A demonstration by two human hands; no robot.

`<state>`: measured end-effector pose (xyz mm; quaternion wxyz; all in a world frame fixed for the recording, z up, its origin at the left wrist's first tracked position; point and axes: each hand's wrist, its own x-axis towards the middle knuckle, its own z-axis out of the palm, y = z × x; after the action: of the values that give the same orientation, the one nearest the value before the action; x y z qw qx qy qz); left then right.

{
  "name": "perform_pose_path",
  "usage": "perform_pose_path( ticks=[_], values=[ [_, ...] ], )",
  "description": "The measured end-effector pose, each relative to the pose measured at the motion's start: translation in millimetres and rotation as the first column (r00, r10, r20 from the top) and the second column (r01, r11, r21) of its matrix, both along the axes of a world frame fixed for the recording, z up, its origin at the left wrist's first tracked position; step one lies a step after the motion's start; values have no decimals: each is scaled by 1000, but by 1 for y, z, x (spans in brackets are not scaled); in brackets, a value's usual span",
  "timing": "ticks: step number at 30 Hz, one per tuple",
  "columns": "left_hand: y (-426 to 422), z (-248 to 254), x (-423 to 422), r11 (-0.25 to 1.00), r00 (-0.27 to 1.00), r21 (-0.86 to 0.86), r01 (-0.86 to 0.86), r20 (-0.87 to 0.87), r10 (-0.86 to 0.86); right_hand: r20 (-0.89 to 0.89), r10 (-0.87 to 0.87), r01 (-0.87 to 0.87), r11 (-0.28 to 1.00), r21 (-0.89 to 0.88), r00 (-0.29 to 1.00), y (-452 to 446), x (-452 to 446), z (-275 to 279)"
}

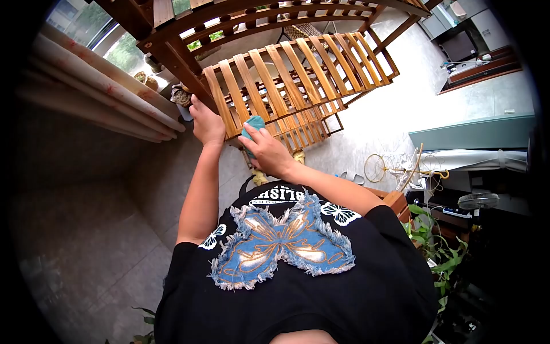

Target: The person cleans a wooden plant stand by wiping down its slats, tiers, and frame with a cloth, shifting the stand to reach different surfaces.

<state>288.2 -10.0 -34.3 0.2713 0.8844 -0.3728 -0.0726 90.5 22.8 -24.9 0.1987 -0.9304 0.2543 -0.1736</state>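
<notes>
A wooden slatted rack (289, 86) stands in front of me, its slats running away from me. My left hand (207, 123) is closed at the rack's near left corner, beside the dark upright post; some of its fingers are hidden behind the hand. In my right hand (269, 153) is a teal cloth (254, 122), bunched under the fingers and against the near left edge of the slats. Just beyond my left hand sits a lumpy grey-brown object (181, 94) whose kind I cannot make out.
A curtain (109, 83) hangs by the window on the left. A lower slatted shelf (306, 127) shows beneath the upper one. To the right are wire hoops (376, 168), a fan (478, 200) and a leafy plant (438, 243). Grey tiles (103, 241) cover the floor.
</notes>
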Motion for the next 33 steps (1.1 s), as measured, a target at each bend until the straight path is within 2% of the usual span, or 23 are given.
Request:
perform_pose_path(
  ticks=[1, 3, 4, 5, 7, 9, 11, 13, 14, 17, 19, 20, 21, 23, 25, 27, 29, 31, 33],
  values=[
    [0, 1, -1, 1000, 1000, 6, -4, -10, 5, 0, -2, 2, 1000, 0, 1000, 0, 3, 0],
    [0, 2, 0, 1000, 1000, -7, 3, -13, -3, 21, 296, -297, 952, 73, 955, -3, 9, 0],
    [0, 2, 1, 1000, 1000, -19, 9, -16, -9, 33, 352, -352, 918, 182, 936, -6, 10, 1],
    [1, 1, 1, 1000, 1000, -21, 10, -16, -10, 33, 351, -351, 919, 180, 936, -8, 7, 3],
    [1, -5, 4, 996, 999, -86, 26, -17, -28, 239, 152, -233, 902, 363, 959, -19, -5, 26],
    [1, -10, 7, 995, 999, -93, 44, 6, -43, 379, -129, 20, 960, 280, 916, -31, -16, 42],
    [1, -13, 5, 993, 997, -95, 67, 30, -65, 332, -303, 273, 953, 134, 894, -48, -19, 42],
    [-1, -6, 3, 994, 1000, -107, 31, 3, -31, 267, -341, 339, 939, 55, 901, -63, -8, 36],
    [0, -6, 2, 994, 999, -106, 34, 4, -33, 234, -296, 305, 952, -4, 926, -68, 0, 31],
    [-1, -10, 3, 995, 1000, -93, 20, 20, -18, 106, -204, 203, 979, 18, 973, -58, 33, 10],
    [0, -9, 4, 996, 999, -81, 25, 24, -23, 61, -221, 227, 962, -151, 973, -39, 42, -2],
    [-1, -13, 5, 997, 1000, -82, 15, 22, -13, -42, -274, 258, 938, -233, 961, -31, 42, -5],
    [0, -10, 4, 997, 1000, -82, 15, 20, -13, -44, -275, 257, 938, -233, 961, -28, 42, -8],
    [0, -5, 3, 999, 1000, -39, -2, 16, 3, -2, -297, 276, 892, -359, 955, -26, 39, -18],
    [0, -7, 3, 999, 1000, -40, -8, 0, 8, -62, -283, 252, 919, -304, 957, -30, 32, -8],
    [-1, -14, 6, 999, 996, -42, 6, 85, -2, 19, -135, 137, 977, -162, 991, -42, 27, -10],
    [0, -18, 8, 998, 996, -61, 8, 90, -2, -35, -114, 106, 981, -163, 993, -56, 10, -3],
    [1, -20, 9, 998, 996, -66, 6, 94, 0, 3, 4, -3, 973, -232, 1000, -70, -13, 2],
    [3, -24, 13, 996, 996, -87, 23, 90, -15, 11, -26, 28, 948, -318, 1000, -80, -37, 0]
  ],
)
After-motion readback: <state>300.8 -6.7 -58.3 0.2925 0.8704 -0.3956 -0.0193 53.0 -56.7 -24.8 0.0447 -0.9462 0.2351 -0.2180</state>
